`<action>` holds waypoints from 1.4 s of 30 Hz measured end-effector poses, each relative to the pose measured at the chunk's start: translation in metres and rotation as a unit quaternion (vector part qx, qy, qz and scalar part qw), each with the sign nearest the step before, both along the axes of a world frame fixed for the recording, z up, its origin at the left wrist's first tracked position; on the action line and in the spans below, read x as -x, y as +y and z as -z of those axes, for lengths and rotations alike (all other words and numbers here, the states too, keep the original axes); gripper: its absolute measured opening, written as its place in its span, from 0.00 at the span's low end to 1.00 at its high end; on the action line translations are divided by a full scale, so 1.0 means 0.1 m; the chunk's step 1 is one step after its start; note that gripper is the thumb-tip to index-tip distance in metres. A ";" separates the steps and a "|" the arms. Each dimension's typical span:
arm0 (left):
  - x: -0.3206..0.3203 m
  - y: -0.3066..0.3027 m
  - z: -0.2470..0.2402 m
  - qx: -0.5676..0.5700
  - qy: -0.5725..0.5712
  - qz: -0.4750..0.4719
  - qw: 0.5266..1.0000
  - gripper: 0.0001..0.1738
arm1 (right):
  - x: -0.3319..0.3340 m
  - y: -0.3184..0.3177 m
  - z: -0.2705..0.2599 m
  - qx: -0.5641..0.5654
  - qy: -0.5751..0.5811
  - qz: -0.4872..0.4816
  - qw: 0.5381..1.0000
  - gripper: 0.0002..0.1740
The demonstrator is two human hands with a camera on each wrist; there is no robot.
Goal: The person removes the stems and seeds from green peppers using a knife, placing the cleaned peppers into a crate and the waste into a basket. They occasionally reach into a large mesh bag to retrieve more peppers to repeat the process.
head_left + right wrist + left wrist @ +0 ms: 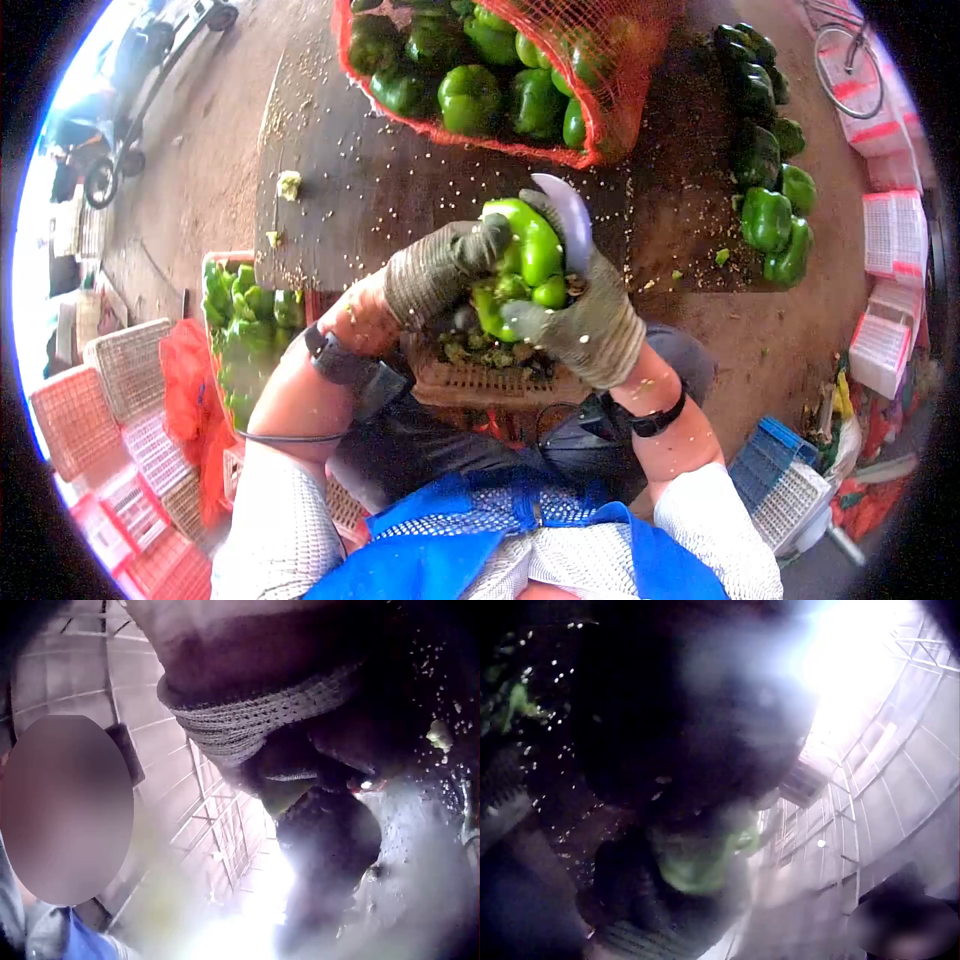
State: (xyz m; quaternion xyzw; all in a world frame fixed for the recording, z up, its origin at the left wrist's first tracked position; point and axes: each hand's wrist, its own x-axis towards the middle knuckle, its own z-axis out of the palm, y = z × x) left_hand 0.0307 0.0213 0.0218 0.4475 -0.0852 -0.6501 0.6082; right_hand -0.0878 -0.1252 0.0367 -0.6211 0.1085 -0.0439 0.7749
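Observation:
Over the board's near edge, my gloved left hand (440, 270) grips a green bell pepper (537, 245), its fingers at the upper left side. In my gloved right hand (600, 325) is a curved-bladed knife (570, 215), its handle hidden in the palm. The blade points up along the pepper's right side, and the right thumb lies against the pepper's lower part. Green pieces bulge at the pepper's lower end. Blur and shadow cover much of both wrist views; the left one shows part of the pepper (697, 866).
A red mesh bag (625, 120) of peppers lies on the seed-strewn dark board (350, 200). Whole peppers (767, 218) line its right side. Beneath the hands stands a crate (480, 385) of pepper scraps. Another crate (212, 345) of green peppers is at left, near stacked baskets (75, 415).

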 end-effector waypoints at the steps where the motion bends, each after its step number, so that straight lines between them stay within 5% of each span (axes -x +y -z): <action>1: 0.01 -0.04 -0.01 0.026 -0.038 0.040 0.998 0.30 | 0.00 -0.08 0.10 0.013 0.014 -0.026 0.999 0.52; 5: 0.09 -0.22 0.02 0.101 -0.183 0.111 0.972 0.32 | 0.12 -0.22 0.18 -0.039 0.080 -0.063 0.994 0.50; 9: 0.22 -0.13 -0.14 -0.010 -0.040 0.047 0.998 0.30 | 0.19 -0.22 0.17 0.030 0.033 -0.069 0.997 0.48; 12: 0.16 -0.09 0.11 0.054 0.083 0.175 0.979 0.26 | 0.29 -0.16 0.09 -0.010 0.069 -0.097 0.993 0.45; 15: 0.23 0.13 0.09 -0.014 0.102 0.240 0.965 0.24 | 0.30 -0.13 0.05 0.010 0.049 -0.120 0.992 0.42; 18: 0.03 0.16 0.08 0.013 0.008 0.278 0.960 0.23 | 0.21 -0.08 0.06 -0.043 0.067 -0.128 0.989 0.42; 20: 0.01 0.43 0.01 -0.032 -0.113 0.069 0.991 0.22 | 0.16 -0.07 0.21 0.051 0.004 -0.106 0.993 0.39; 22: 0.05 0.51 -0.07 -0.100 -0.092 -0.064 0.989 0.20 | 0.09 -0.04 0.25 0.111 -0.008 -0.049 0.993 0.35; 23: -0.01 0.43 -0.07 -0.043 -0.254 0.072 0.964 0.19 | 0.05 -0.02 0.28 0.142 -0.012 -0.020 0.990 0.32; 24: -0.07 0.34 -0.08 0.027 -0.415 0.166 0.894 0.19 | 0.10 -0.10 0.40 0.052 0.038 -0.032 0.997 0.32; 25: -0.11 0.27 -0.12 0.050 -0.458 0.200 0.865 0.22 | 0.10 -0.15 0.44 -0.036 0.086 -0.043 0.995 0.31; 26: -0.15 0.20 -0.16 0.074 -0.500 0.229 0.832 0.25 | 0.09 -0.20 0.43 0.007 0.149 -0.052 0.987 0.41; 28: -0.28 0.21 -0.06 0.056 -0.483 0.290 0.825 0.34 | 0.06 -0.23 0.36 -0.059 0.109 0.005 0.992 0.49; 30: -0.26 0.15 0.13 -0.001 -0.358 0.110 0.927 0.41 | 0.03 -0.27 0.39 -0.121 0.104 0.052 0.986 0.54; 32: -0.27 0.09 0.26 -0.010 -0.298 0.000 0.955 0.48 | 0.02 -0.31 0.40 -0.159 0.101 0.095 0.978 0.56; 34: -0.35 0.08 0.38 0.025 -0.549 -0.030 0.835 0.55 | 0.00 -0.30 0.37 -0.181 0.099 0.116 0.972 0.53; 37: -0.42 0.11 0.41 0.064 -0.603 -0.053 0.793 0.61 | 0.02 -0.22 0.37 -0.217 0.091 0.122 0.964 0.42; 41: 0.08 0.01 0.03 0.206 -0.714 -0.105 0.661 0.52 | 0.27 0.00 0.36 -0.165 0.099 0.055 0.980 0.26; 42: 0.17 0.05 -0.05 0.209 -0.706 -0.113 0.668 0.48 | 0.50 -0.12 0.76 -0.261 -0.005 -0.019 0.965 0.28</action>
